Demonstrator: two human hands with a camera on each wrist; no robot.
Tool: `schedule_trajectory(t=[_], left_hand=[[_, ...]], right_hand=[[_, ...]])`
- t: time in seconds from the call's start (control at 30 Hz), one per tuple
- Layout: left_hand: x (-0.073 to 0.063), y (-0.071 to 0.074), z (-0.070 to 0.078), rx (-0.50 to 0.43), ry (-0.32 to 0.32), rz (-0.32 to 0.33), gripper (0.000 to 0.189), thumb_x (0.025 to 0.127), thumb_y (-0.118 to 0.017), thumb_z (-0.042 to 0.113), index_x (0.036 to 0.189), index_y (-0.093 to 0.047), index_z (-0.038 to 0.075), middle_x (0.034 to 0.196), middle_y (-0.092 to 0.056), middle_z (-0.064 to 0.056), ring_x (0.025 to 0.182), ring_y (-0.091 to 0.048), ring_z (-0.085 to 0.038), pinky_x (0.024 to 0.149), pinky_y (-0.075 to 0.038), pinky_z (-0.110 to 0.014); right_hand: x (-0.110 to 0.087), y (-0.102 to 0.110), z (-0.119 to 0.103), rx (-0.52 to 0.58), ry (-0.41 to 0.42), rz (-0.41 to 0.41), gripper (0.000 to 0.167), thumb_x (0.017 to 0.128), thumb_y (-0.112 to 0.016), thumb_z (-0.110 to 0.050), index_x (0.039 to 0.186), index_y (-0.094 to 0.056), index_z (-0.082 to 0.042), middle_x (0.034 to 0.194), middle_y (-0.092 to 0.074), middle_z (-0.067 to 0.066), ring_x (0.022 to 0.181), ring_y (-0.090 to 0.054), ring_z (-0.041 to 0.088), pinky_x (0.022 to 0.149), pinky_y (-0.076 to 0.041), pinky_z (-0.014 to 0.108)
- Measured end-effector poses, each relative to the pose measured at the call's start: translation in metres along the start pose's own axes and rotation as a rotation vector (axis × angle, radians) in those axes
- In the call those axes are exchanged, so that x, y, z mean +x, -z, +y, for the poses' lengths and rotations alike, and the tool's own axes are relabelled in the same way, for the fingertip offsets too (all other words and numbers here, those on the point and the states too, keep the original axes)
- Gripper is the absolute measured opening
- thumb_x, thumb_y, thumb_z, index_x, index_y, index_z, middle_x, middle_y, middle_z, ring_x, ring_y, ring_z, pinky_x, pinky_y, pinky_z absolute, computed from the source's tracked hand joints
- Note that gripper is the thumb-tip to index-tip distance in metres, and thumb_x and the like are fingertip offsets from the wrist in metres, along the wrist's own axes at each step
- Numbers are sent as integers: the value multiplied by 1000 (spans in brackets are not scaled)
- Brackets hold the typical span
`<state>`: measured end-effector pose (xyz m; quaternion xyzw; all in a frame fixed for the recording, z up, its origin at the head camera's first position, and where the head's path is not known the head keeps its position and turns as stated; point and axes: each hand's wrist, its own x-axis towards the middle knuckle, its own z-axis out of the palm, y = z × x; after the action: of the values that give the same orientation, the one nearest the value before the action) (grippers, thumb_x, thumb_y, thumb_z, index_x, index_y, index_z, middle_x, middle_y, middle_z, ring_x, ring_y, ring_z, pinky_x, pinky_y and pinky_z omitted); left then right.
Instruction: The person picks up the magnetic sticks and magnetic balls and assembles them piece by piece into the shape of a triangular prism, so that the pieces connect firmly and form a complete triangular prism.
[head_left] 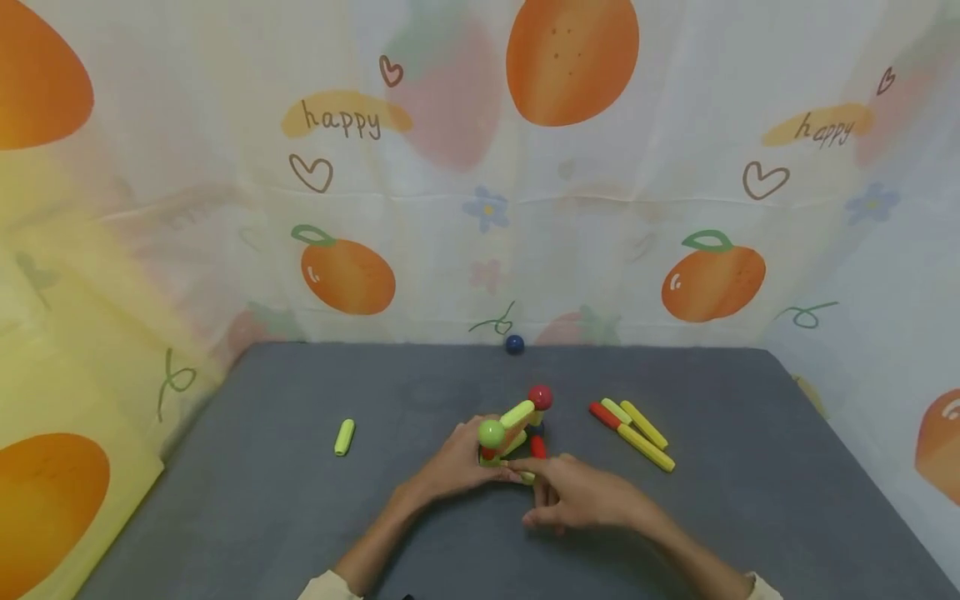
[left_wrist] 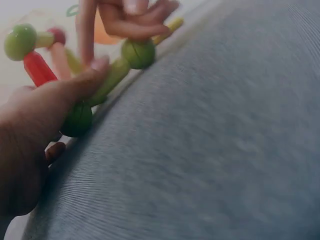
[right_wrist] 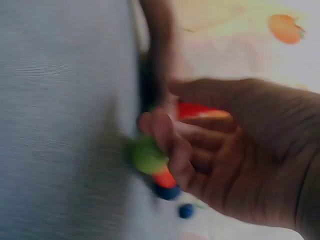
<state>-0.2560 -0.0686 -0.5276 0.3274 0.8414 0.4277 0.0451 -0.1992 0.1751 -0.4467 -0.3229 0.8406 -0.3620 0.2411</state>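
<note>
A stick-and-ball model stands on the grey table between both hands, with a light green ball (head_left: 491, 433) and a red ball (head_left: 541, 397) on top, joined by a light green stick (head_left: 517, 414). My left hand (head_left: 468, 460) grips its left side, the thumb along a low light green stick (left_wrist: 114, 80) near a dark green ball (left_wrist: 77, 120). My right hand (head_left: 581, 493) is at the near right, index finger stretched toward the left thumb, the other fingers bent. Just below those fingers is another green ball (left_wrist: 138, 53). A red stick (head_left: 538, 447) runs back to a dark blue ball (head_left: 536, 429).
Loose sticks lie to the right: a red one (head_left: 604, 415), a light green one (head_left: 617, 411) and yellow ones (head_left: 646, 447). A single light green stick (head_left: 344, 437) lies at the left. At the table's back edge sits a blue ball (head_left: 514, 344), before a fruit-print curtain (head_left: 450, 250).
</note>
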Motion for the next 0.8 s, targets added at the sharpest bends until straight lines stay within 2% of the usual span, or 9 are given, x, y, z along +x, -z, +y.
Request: schedule_trajectory(t=[0.07, 0.13, 0.17, 0.23, 0.33, 0.37, 0.43, 0.6, 0.8], left_hand=[[1, 2, -2, -50, -14, 38, 62, 85, -89, 33, 137, -62, 12, 124, -71, -4, 109, -65, -13, 100, -50, -36], [4, 5, -4, -95, -16, 67, 47, 87, -87, 29, 127, -68, 12, 114, -74, -4, 99, -66, -9, 91, -54, -30], [6, 7, -5, -112, -12, 77, 40, 88, -86, 27, 122, -70, 13, 110, -75, -4, 94, -66, -8, 87, -55, -27], [10, 8, -7, -108, 13, 96, 28, 91, -84, 28, 113, -74, 14, 104, -76, -3, 89, -64, -5, 83, -54, -25], [19, 6, -9, -96, 57, 86, 25, 93, -81, 33, 111, -77, 15, 105, -78, -2, 91, -66, -6, 84, -53, -25], [23, 4, -10, -89, 67, 86, 26, 94, -80, 34, 112, -77, 16, 107, -78, -2, 94, -68, -7, 86, -54, -25], [29, 2, -11, -78, 74, 92, 27, 95, -79, 34, 114, -78, 15, 108, -79, -3, 97, -69, -11, 87, -54, -27], [38, -2, -10, -56, 61, 148, 29, 93, -81, 31, 117, -79, 14, 111, -80, -5, 100, -72, -16, 88, -54, -26], [35, 1, -14, -44, 37, 183, 32, 93, -81, 25, 121, -77, 11, 115, -79, -7, 106, -74, -22, 93, -56, -31]], right_hand=[[-1, 9, -3, -8, -47, 102, 25, 98, -75, -22, 113, -72, -3, 69, -67, -3, 55, -56, 3, 57, -49, 22], [-1, 21, 0, -63, -94, 235, 19, 96, -76, -21, 92, -71, -3, 68, -64, 0, 56, -53, 5, 55, -45, 23], [1, 27, 3, -81, -123, 286, 20, 95, -77, -21, 90, -68, -3, 70, -64, 3, 58, -52, 6, 56, -45, 24], [7, 36, 14, -94, -167, 336, 26, 93, -80, -21, 99, -65, -1, 78, -65, 7, 64, -54, 9, 60, -45, 25], [22, 44, 34, -75, -173, 318, 40, 91, -82, -22, 117, -63, 1, 90, -69, 9, 71, -57, 12, 65, -47, 28], [27, 46, 41, -72, -156, 307, 41, 91, -82, -21, 119, -64, 1, 90, -70, 10, 71, -58, 12, 65, -48, 28], [35, 50, 52, -65, -124, 285, 33, 90, -82, -20, 113, -70, 1, 86, -72, 10, 68, -59, 12, 64, -49, 28], [42, 62, 65, -80, -112, 256, 18, 90, -82, -17, 95, -74, -2, 74, -74, 7, 63, -62, 10, 63, -49, 27], [47, 67, 61, -108, -79, 218, 20, 90, -82, -22, 98, -74, -5, 79, -72, 4, 68, -60, 8, 67, -50, 27]])
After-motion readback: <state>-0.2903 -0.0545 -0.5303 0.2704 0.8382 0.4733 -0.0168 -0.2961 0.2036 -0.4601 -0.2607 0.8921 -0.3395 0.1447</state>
